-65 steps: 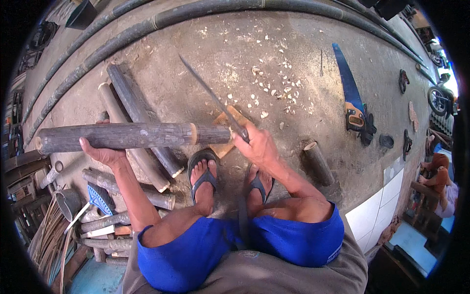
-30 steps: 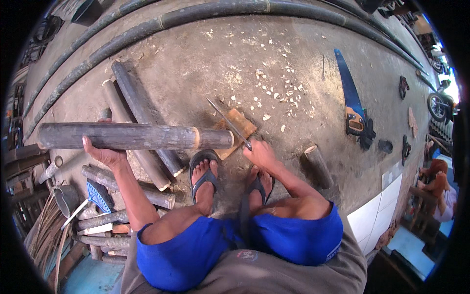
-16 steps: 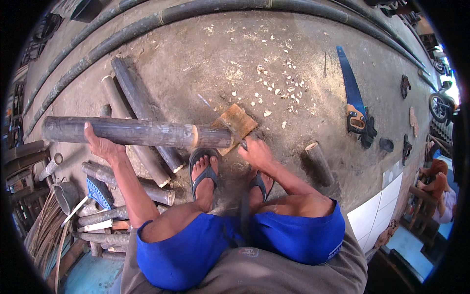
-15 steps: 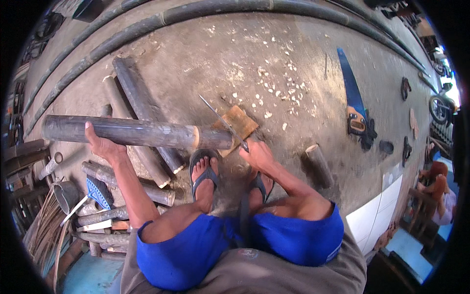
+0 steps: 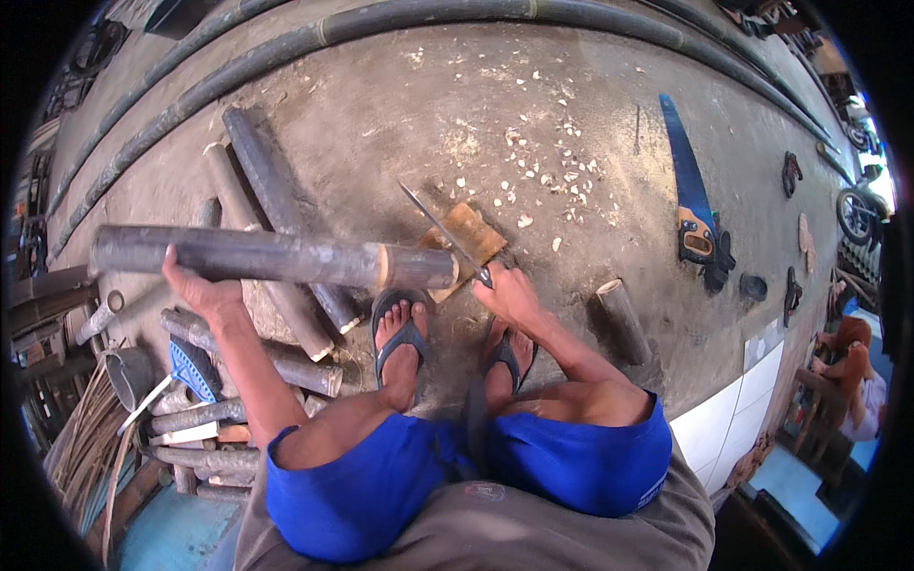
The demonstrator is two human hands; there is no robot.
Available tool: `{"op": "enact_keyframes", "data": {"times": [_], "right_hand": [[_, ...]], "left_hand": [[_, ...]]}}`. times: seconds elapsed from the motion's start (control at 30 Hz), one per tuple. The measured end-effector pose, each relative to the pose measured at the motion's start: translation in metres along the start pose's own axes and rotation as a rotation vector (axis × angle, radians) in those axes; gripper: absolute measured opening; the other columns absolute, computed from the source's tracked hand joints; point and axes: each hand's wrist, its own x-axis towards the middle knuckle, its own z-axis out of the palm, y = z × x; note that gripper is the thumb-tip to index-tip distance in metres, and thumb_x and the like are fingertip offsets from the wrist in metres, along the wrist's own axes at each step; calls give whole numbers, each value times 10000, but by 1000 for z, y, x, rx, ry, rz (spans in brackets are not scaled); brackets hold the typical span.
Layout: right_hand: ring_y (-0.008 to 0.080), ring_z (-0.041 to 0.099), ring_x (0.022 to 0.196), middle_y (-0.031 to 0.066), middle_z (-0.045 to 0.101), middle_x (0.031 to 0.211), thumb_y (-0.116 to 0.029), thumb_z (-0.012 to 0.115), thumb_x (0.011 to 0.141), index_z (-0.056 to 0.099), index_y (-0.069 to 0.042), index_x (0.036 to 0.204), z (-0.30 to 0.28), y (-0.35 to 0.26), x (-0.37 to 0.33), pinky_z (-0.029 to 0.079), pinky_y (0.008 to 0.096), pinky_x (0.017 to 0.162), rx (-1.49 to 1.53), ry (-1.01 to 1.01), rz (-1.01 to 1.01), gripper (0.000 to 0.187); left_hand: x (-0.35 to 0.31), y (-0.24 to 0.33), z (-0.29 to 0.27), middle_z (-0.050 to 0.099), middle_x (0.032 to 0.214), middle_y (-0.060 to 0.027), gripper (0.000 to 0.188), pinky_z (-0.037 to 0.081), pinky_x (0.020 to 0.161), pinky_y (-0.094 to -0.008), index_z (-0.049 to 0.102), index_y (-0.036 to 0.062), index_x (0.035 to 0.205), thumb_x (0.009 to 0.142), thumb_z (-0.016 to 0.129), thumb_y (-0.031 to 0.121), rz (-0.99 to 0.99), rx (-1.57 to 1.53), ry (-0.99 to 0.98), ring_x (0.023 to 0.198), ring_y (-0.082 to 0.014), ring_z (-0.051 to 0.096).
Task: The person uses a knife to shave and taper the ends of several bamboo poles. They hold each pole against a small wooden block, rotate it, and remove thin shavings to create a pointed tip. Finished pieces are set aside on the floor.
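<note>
A thick dark bamboo pole section [image 5: 286,257] lies level across the view, its right end trimmed to a narrower part past a pale ring. My left hand [image 5: 202,287] grips it from below near its left end, thumb up along the side. My right hand [image 5: 509,293] is closed round the handle of a long-bladed knife [image 5: 440,225], whose blade points up and to the left. Beneath the knife and the pole's right end is a square brown wooden block [image 5: 479,231] on the floor. The blade passes close to that end; whether they touch, I cannot tell.
Cut bamboo pieces [image 5: 271,181] lie beyond the pole, and another short piece [image 5: 624,322] lies right of my feet. A handsaw [image 5: 687,171] rests at the right. Pale chips [image 5: 562,171] litter the floor. Long bamboo poles [image 5: 428,21] span the far side. A person [image 5: 852,371] sits far right.
The pole has shifted slightly to the right in my left hand. My right hand and the knife have moved a little right, the blade now at a slightly different angle.
</note>
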Motion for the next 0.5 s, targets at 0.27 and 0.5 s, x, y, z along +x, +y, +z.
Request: {"op": "enact_keyframes", "data": {"times": [0.27, 0.5], "right_hand": [[462, 687, 690, 250, 689, 770, -379, 704, 902, 645, 20, 982, -65, -81, -20, 541, 534, 616, 187, 332, -325, 411], [458, 695, 742, 262, 691, 802, -355, 677, 906, 669, 2, 1004, -13, -20, -1, 545, 548, 674, 48, 88, -149, 370]], "left_hand": [[-4, -13, 10, 648, 930, -194, 533, 612, 714, -442, 554, -30, 1134, 903, 707, 426, 200, 114, -40, 792, -328, 694], [5, -5, -2, 644, 966, -151, 477, 599, 784, -486, 561, 30, 1142, 913, 687, 430, 174, 68, -56, 880, -320, 682]]}}
